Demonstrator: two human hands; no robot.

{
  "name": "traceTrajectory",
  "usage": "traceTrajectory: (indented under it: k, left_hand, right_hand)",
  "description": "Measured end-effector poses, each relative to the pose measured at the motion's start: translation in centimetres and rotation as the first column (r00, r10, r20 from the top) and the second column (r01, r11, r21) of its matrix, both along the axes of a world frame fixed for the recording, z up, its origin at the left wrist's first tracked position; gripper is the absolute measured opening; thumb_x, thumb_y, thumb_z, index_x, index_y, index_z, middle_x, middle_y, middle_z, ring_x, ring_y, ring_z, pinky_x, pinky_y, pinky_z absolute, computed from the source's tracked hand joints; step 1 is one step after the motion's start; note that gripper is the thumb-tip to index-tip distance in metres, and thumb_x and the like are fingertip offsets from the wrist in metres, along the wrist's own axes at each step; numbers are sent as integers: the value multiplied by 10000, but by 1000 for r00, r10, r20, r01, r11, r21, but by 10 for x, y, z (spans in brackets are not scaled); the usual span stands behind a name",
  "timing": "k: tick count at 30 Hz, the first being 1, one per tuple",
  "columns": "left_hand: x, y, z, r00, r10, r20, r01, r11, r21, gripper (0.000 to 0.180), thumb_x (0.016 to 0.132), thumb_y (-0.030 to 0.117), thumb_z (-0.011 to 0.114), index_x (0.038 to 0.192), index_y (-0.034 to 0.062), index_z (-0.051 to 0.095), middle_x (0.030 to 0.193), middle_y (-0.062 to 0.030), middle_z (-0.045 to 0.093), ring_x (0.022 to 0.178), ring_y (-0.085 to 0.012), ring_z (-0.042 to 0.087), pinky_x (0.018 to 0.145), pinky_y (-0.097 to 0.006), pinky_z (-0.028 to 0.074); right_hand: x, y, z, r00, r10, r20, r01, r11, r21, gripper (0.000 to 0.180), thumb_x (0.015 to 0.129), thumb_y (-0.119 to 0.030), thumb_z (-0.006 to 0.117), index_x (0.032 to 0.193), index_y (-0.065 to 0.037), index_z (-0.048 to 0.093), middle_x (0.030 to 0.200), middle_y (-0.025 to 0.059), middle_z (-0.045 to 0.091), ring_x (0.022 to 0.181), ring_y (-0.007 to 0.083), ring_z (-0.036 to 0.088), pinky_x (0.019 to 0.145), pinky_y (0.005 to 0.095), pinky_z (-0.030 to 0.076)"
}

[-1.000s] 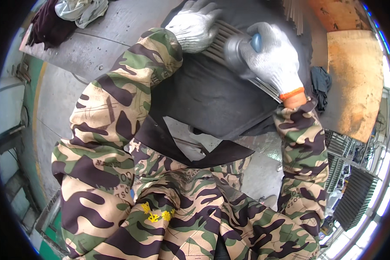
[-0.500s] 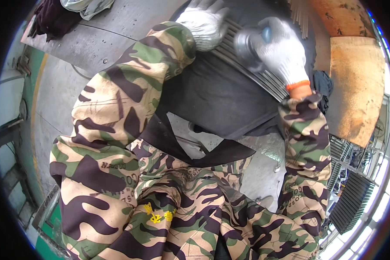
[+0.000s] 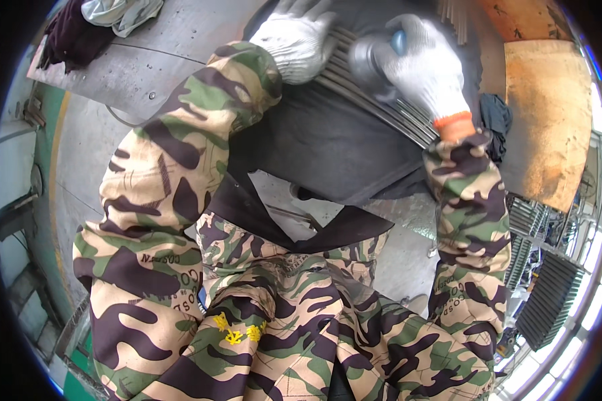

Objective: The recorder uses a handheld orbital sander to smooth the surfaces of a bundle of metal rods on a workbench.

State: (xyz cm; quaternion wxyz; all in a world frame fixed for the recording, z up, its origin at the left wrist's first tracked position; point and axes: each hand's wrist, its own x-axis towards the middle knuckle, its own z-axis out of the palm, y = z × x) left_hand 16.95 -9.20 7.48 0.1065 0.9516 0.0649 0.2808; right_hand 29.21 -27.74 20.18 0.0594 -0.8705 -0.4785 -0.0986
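Observation:
Several thin metal rods (image 3: 374, 105) lie side by side, slanting across a black cloth (image 3: 314, 144) in front of me. My left hand (image 3: 291, 43), in a white knit glove, rests over the far left end of the rods with its fingers stretched out and apart. On the right, my right hand (image 3: 429, 70), in a white glove with an orange cuff, is wrapped round a round grey tool with a blue knob (image 3: 399, 42). The tool's grey body (image 3: 368, 67) sits over the rods; motion blur hides its exact kind and whether it touches them.
More thin rods (image 3: 453, 17) lie at the far right. A brown wooden board (image 3: 548, 120) stands right of the cloth, with a dark rag (image 3: 495, 117) beside it. Dark and pale cloths (image 3: 80, 33) lie on the metal table (image 3: 160, 63) at the far left. Ribbed grey parts (image 3: 548, 301) are stacked lower right.
The whole view has shifted slightly, so both hands appear a little further left. My right hand still grips the grey tool over the rods; my left hand stays spread on them.

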Motion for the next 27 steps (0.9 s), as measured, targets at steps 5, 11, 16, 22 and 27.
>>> traceTrajectory:
  k: [5,11,16,22,27]
  left_hand:
    - [3,-3,0,997,26,-68,-27,999,-18,567,1042,346,557,1490,0,583,1593,-264,534,1526,-483,430,1281,-598,296]
    - [4,-6,3,994,46,-100,-43,999,28,588,1044,362,548,1504,-3,571,1618,-252,512,1540,-486,407,1288,-598,279]
    - [6,-4,12,972,53,-228,-48,999,26,655,1046,396,548,1566,-2,521,1667,-245,464,1562,-496,375,1300,-595,256]
    - [-7,0,21,994,-92,-65,96,993,63,450,1028,292,593,1409,56,629,1454,-163,615,1352,-395,547,1140,-519,425]
    - [21,-4,1,997,-77,10,75,991,112,439,1047,289,577,1415,55,617,1486,-203,588,1374,-469,515,1166,-556,398]
  right_hand:
    - [-2,-20,-7,995,96,34,-97,995,39,375,901,-402,716,1165,-136,726,1141,147,738,1068,356,719,945,460,584]
    - [5,-13,-3,999,17,47,-20,997,79,340,869,-358,721,1123,-131,716,1036,161,724,1003,388,718,895,492,587]
    - [-13,-23,3,992,107,68,-115,984,138,318,837,-323,748,1040,-82,712,927,180,704,935,400,714,838,501,592]
    - [12,-19,-2,991,73,108,-82,994,75,346,850,-344,731,1029,-53,675,916,198,699,913,404,717,809,491,593]
    - [-8,-40,-1,997,72,24,-74,992,99,337,851,-361,711,1001,-60,696,951,210,711,927,420,715,837,522,591]
